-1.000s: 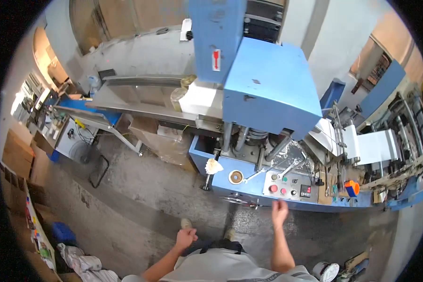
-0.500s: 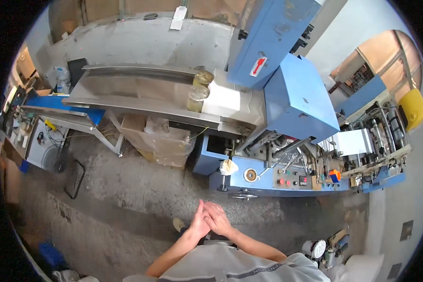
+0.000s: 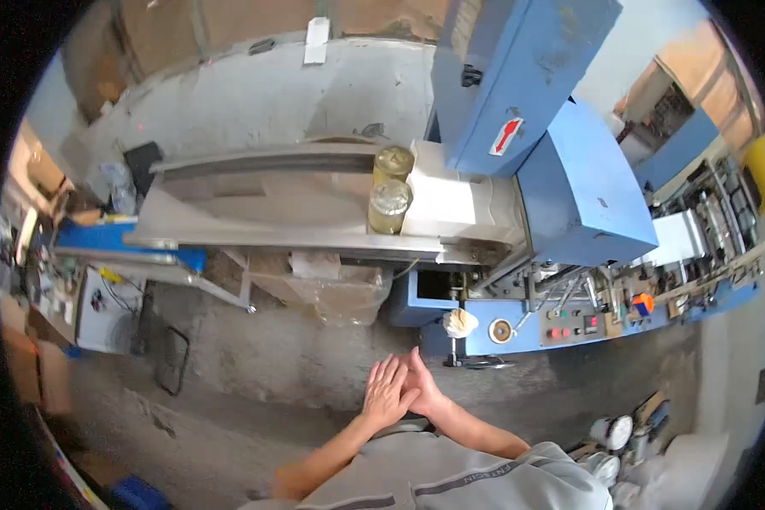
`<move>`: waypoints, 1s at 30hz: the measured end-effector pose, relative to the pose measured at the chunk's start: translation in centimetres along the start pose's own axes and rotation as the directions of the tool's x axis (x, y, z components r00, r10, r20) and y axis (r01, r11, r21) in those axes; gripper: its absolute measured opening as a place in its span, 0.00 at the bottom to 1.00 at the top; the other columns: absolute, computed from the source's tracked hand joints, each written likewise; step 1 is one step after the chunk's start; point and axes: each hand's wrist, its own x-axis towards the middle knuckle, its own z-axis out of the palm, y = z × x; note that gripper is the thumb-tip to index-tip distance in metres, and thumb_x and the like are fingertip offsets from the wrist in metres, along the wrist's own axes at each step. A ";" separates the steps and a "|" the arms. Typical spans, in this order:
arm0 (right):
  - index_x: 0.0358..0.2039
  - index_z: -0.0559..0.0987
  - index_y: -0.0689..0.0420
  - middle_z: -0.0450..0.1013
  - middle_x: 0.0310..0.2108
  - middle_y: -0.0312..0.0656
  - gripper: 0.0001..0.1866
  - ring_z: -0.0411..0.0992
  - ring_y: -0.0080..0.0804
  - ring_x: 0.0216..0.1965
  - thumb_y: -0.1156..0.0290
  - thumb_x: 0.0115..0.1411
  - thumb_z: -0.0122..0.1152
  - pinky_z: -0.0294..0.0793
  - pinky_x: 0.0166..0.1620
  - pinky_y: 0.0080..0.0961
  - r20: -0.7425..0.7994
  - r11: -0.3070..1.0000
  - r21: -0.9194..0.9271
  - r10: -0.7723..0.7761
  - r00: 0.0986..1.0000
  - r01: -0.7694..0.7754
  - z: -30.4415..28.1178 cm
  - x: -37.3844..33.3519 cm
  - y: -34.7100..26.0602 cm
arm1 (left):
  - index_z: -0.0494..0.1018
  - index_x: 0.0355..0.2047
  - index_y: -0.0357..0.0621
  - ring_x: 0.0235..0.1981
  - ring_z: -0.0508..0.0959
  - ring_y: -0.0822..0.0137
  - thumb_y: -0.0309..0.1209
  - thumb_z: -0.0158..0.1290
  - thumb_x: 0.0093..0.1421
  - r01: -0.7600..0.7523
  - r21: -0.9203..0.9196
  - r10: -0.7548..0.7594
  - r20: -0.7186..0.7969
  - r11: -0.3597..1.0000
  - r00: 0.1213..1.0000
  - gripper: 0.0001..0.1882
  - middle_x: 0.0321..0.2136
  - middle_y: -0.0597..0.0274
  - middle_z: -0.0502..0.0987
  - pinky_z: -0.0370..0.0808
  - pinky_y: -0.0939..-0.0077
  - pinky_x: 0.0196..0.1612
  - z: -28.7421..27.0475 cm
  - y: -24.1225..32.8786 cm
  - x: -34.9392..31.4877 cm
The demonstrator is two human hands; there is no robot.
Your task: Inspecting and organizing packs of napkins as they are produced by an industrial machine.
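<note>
My left hand (image 3: 386, 394) lies with its palm against my right hand (image 3: 423, 384) in front of my body, above the floor. The left fingers are stretched out, back of the hand upward. Extended fingers show on the right hand too, with its palm partly covered by the left. Nothing shows between them. Beyond the hands, a blue machine (image 3: 586, 204) carries a control panel (image 3: 569, 330) and a handwheel (image 3: 484, 363). Two jars of yellowish liquid, the nearer jar (image 3: 389, 208) and the farther jar (image 3: 394, 161), stand on its metal bed (image 3: 263, 204).
A plastic-wrapped box (image 3: 331, 293) sits under the metal bed. To the left stand a blue-topped conveyor (image 3: 119, 238) and a white-topped table (image 3: 110, 314). White buckets (image 3: 612, 432) stand at lower right. A crumpled cloth (image 3: 460, 323) tops a post on the machine.
My hands have shifted against each other; the left now lies over the right, where the right covered the left before. The view has swung, so the machine appears farther right.
</note>
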 end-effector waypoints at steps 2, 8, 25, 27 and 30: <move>0.61 0.69 0.55 0.70 0.57 0.43 0.43 0.67 0.39 0.59 0.29 0.64 0.38 0.64 0.63 0.39 0.035 0.990 -0.094 0.111 0.993 -0.108 3.3 0.7 -0.5 | 0.66 0.59 0.37 0.63 0.63 0.43 0.48 0.53 0.60 0.096 0.132 -0.094 -0.027 0.987 0.995 0.33 0.59 0.40 0.67 0.55 0.43 0.65 -2.5 -1.5 1.0; 0.65 0.65 0.56 0.67 0.62 0.42 0.36 0.64 0.33 0.63 0.39 0.69 0.43 0.62 0.64 0.35 0.188 0.944 -0.329 0.061 0.980 0.004 6.2 6.6 -1.9 | 0.67 0.57 0.35 0.45 0.80 0.57 0.47 0.43 0.71 0.611 -0.410 -0.598 0.177 0.678 0.782 0.27 0.45 0.45 0.79 0.75 0.60 0.49 -8.6 -9.5 3.9; 0.59 0.70 0.61 0.70 0.55 0.53 0.31 0.67 0.56 0.57 0.54 0.60 0.59 0.64 0.62 0.49 0.456 -0.433 -0.882 -0.690 0.562 0.185 16.2 14.4 -0.8 | 0.48 0.70 0.37 0.69 0.58 0.54 0.69 0.28 0.65 0.699 -0.667 0.125 0.695 -0.256 0.708 0.50 0.67 0.46 0.58 0.52 0.56 0.70 -21.1 -13.5 14.7; 0.60 0.70 0.59 0.72 0.53 0.53 0.29 0.69 0.52 0.55 0.57 0.63 0.57 0.67 0.59 0.44 0.197 -0.151 -0.980 -0.787 0.585 0.127 14.6 15.0 -0.3 | 0.49 0.70 0.35 0.67 0.61 0.55 0.69 0.28 0.65 0.699 -0.707 0.101 0.692 -0.109 0.715 0.51 0.67 0.45 0.59 0.57 0.56 0.68 -23.2 -13.2 15.7; 0.60 0.71 0.59 0.74 0.51 0.50 0.26 0.73 0.46 0.53 0.54 0.70 0.49 0.70 0.56 0.38 -0.023 0.148 -0.978 -0.781 0.624 0.148 12.7 14.8 1.2 | 0.56 0.68 0.36 0.65 0.65 0.55 0.55 0.32 0.72 0.606 -0.735 0.129 0.662 0.303 0.738 0.37 0.64 0.45 0.64 0.61 0.59 0.66 -23.9 -14.7 17.0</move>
